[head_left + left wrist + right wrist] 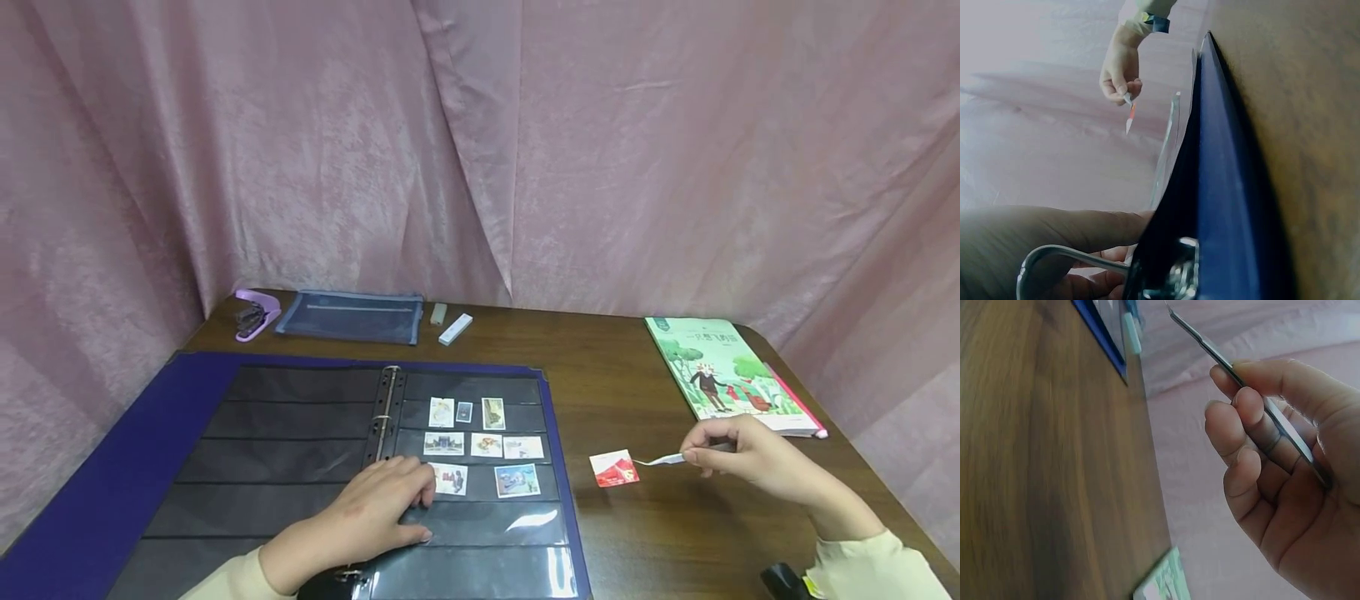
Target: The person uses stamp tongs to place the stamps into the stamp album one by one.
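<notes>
My right hand (738, 457) pinches a pair of metal tweezers (1215, 355) between thumb and fingers. At the tweezers' tip is a red and white stamp (615, 469), in the air right of the album in the head view. The left wrist view also shows this stamp (1129, 122) raised off the table. An open stamp album (491, 522) with black pocket pages lies at the left. My left hand (371, 510) rests on it near the ring spine, fingers loosely bent, holding nothing that shows. Several stamps (444, 443) sit in the right page's upper rows.
A green picture book (712, 367) lies at the back right. Along the back edge are a purple stapler (258, 315), a blue mesh pouch (349, 317) and two small pale blocks, one a white box (455, 329). Pink curtains (600, 167) hang behind the wooden table (600, 392).
</notes>
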A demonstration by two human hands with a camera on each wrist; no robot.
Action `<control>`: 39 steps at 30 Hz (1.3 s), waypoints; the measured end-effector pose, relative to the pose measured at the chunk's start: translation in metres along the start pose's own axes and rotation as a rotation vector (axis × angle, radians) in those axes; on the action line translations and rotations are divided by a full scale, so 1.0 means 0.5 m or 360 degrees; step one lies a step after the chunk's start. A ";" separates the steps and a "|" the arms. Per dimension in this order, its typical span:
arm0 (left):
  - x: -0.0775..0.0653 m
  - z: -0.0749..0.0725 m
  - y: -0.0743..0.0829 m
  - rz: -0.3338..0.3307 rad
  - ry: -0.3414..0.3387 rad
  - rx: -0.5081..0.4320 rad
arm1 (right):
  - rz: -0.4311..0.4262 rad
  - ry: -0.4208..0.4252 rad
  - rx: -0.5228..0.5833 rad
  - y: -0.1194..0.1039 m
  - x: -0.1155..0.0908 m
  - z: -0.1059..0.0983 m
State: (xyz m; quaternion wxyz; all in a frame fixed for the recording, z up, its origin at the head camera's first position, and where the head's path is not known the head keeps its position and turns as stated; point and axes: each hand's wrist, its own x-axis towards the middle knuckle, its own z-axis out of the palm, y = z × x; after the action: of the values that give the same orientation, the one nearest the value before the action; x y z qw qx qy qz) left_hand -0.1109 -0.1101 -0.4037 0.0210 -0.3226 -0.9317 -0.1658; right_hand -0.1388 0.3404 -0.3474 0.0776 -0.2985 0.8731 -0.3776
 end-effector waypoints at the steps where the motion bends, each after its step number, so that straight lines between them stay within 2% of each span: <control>1: 0.000 0.001 0.000 0.0001 0.0000 0.0000 | -0.0006 -0.0005 0.0013 -0.001 0.006 0.005; 9: 0.000 0.003 0.001 -0.0008 -0.0013 -0.0007 | 0.0003 -0.0062 0.0098 -0.011 0.052 0.037; 16: 0.001 0.005 0.000 -0.0001 -0.0027 -0.0015 | -0.0139 -0.0102 0.0146 -0.020 0.083 0.061; 19: 0.002 0.005 0.000 0.0001 -0.0026 -0.0019 | -0.0154 -0.0097 0.0138 -0.025 0.096 0.071; 25: 0.003 0.005 0.000 -0.0006 -0.0022 -0.0027 | -0.0073 -0.0127 0.0136 -0.039 0.123 0.097; 31: 0.004 0.008 0.000 -0.0013 0.0050 -0.0044 | -0.0042 -0.0137 0.0137 -0.052 0.151 0.124; 39: 0.006 0.005 0.001 -0.0070 0.0063 -0.0152 | 0.0021 -0.0114 0.0108 -0.060 0.181 0.164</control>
State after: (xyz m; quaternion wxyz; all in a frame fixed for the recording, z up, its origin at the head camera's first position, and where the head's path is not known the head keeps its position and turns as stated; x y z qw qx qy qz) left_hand -0.1131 -0.1073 -0.4054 0.0204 -0.2993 -0.9289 -0.2169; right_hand -0.1686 0.2217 -0.3757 0.1214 -0.3032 0.8584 -0.3956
